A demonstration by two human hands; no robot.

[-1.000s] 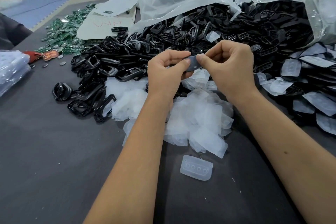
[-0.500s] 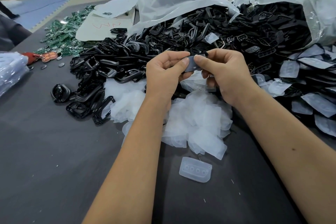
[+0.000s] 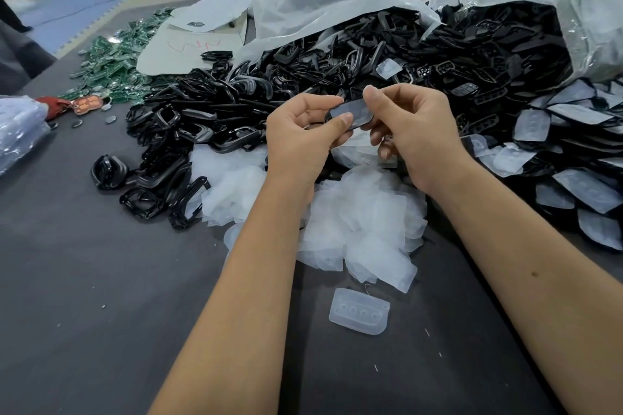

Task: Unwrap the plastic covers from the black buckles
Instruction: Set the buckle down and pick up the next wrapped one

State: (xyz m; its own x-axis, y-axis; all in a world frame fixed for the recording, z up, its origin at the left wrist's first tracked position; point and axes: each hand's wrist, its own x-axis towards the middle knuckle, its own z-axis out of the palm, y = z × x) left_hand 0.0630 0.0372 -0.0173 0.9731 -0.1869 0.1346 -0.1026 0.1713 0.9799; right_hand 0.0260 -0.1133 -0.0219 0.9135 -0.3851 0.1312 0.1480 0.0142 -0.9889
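Fingers (image 3: 344,118) of left hand (image 3: 300,141) and right hand (image 3: 414,131) pinch opposite ends of one plastic-covered black buckle (image 3: 354,111), above discarded covers (image 3: 364,222) on bench (image 3: 84,280).

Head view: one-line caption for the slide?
Both hands, left hand and right hand, pinch a plastic-covered black buckle above a heap of discarded clear covers on a grey table.

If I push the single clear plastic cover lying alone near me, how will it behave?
The lone cover probably slides easily: it looks thin and light on the flat table. It keeps a moulded shape, so it is likely semi-stiff.
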